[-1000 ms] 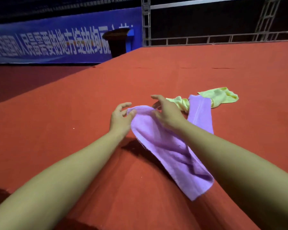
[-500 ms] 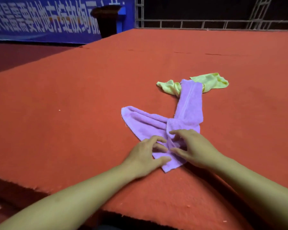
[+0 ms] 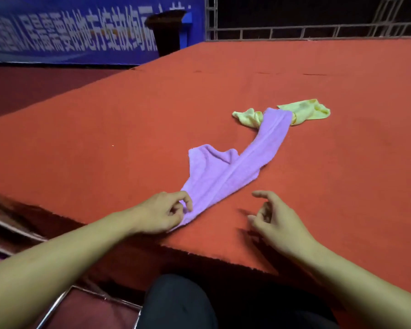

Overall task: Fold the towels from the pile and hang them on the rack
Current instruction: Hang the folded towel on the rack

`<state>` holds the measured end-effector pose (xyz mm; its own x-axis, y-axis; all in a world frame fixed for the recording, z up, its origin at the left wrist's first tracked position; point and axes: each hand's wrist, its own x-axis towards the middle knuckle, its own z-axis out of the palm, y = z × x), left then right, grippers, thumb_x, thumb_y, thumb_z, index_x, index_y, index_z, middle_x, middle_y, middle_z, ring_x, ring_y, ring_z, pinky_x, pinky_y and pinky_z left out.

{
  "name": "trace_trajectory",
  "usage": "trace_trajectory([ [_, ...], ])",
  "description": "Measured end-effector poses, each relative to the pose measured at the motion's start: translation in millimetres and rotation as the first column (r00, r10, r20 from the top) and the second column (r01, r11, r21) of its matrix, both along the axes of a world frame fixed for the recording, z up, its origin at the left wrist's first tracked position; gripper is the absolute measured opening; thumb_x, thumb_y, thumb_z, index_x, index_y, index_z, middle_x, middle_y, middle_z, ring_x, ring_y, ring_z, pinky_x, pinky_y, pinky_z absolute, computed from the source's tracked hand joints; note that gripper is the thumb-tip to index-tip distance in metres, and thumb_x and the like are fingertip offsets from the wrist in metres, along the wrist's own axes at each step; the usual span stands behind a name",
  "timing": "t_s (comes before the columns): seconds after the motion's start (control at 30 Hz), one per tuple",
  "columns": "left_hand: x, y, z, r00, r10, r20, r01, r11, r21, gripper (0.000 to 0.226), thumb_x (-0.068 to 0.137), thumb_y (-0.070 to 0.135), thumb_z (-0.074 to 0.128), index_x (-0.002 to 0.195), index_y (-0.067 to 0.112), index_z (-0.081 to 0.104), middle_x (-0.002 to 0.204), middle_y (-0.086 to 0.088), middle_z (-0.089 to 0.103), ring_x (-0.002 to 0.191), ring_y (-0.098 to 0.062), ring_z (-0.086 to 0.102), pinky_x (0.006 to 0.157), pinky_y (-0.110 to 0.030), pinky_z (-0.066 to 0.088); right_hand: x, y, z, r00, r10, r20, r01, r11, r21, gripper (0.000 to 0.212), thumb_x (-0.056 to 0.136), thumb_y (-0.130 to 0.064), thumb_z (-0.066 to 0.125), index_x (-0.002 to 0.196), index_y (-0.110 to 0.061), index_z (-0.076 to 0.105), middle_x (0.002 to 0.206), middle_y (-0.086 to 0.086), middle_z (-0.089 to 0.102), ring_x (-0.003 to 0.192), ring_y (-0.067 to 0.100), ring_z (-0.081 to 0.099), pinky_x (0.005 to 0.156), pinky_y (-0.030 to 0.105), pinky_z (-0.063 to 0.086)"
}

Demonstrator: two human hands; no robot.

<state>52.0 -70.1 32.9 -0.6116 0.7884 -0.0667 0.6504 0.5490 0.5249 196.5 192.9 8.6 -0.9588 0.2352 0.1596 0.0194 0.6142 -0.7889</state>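
Note:
A purple towel lies stretched diagonally on the red carpeted platform, its far end draped over a crumpled yellow towel. My left hand pinches the purple towel's near corner close to the platform's front edge. My right hand hovers just right of that corner with fingers apart and curled, holding nothing. A metal bar frame shows at the lower left below the platform; whether it is the rack I cannot tell.
The platform's front edge runs across just under my hands, with my dark-clothed knee below it. A blue banner, a dark pedestal and a metal railing stand at the back.
The purple towel has been pulled out of its bunched fold into a long strip. My right hand has let go and moved right; my left hand has drawn the near corner leftward.

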Motion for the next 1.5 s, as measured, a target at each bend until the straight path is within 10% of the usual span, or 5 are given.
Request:
trace_trajectory([
  [0.27, -21, -4, 4, 0.896, 0.323, -0.304, -0.329, 0.944, 0.033, 0.025, 0.084, 0.038, 0.055, 0.109, 0.043, 0.054, 0.077, 0.027, 0.063, 0.072, -0.003, 0.055, 0.069, -0.028, 0.043, -63, 23, 1, 0.990, -0.116, -0.075, 0.123, 0.988, 0.091, 0.043, 0.086, -0.010, 0.064, 0.127, -0.018, 0.054, 0.081, -0.004, 0.065, 0.070, 0.011, 0.063, 0.071, 0.029, 0.047],
  [0.6, -40, 204, -22, 0.798, 0.595, -0.096, -0.547, 0.782, 0.300, 0.042, 0.089, 0.036, 0.061, 0.128, 0.026, 0.050, 0.123, 0.002, 0.063, 0.115, -0.028, 0.055, 0.094, -0.042, 0.044, -143, 84, -5, 0.896, -0.386, -0.220, 0.387, 0.921, -0.044, 0.033, 0.090, -0.011, 0.060, 0.123, -0.014, 0.059, 0.082, -0.013, 0.058, 0.075, 0.014, 0.059, 0.082, 0.035, 0.048],
  [0.87, -45, 220, -56, 0.665, 0.719, -0.202, -0.634, 0.686, 0.357, 0.052, 0.085, 0.040, 0.065, 0.132, 0.025, 0.048, 0.132, 0.002, 0.057, 0.117, -0.029, 0.049, 0.094, -0.042, 0.038, -199, 112, -9, 0.819, -0.429, -0.381, 0.408, 0.902, -0.137, 0.027, 0.090, -0.010, 0.061, 0.116, -0.015, 0.062, 0.084, -0.008, 0.063, 0.072, 0.003, 0.058, 0.071, 0.011, 0.040],
  [1.27, -47, 220, -51, 0.698, 0.694, -0.175, -0.587, 0.695, 0.414, 0.041, 0.085, 0.036, 0.066, 0.123, 0.036, 0.050, 0.120, 0.018, 0.062, 0.106, -0.019, 0.053, 0.089, -0.036, 0.036, -292, 156, -10, 0.815, -0.579, 0.029, 0.575, 0.813, 0.089, 0.051, 0.092, -0.030, 0.062, 0.129, -0.004, 0.040, 0.124, 0.018, 0.060, 0.117, 0.038, 0.055, 0.090, 0.037, 0.041],
  [1.5, -47, 218, -49, 0.727, 0.672, -0.140, -0.534, 0.682, 0.500, 0.038, 0.081, 0.031, 0.071, 0.117, 0.035, 0.056, 0.111, 0.015, 0.066, 0.103, -0.020, 0.056, 0.090, -0.039, 0.042, -270, 180, -1, 0.772, -0.635, 0.006, 0.562, 0.678, -0.474, 0.070, 0.073, -0.030, 0.079, 0.132, -0.012, 0.047, 0.110, 0.010, 0.065, 0.095, 0.025, 0.067, 0.088, 0.039, 0.054],
])
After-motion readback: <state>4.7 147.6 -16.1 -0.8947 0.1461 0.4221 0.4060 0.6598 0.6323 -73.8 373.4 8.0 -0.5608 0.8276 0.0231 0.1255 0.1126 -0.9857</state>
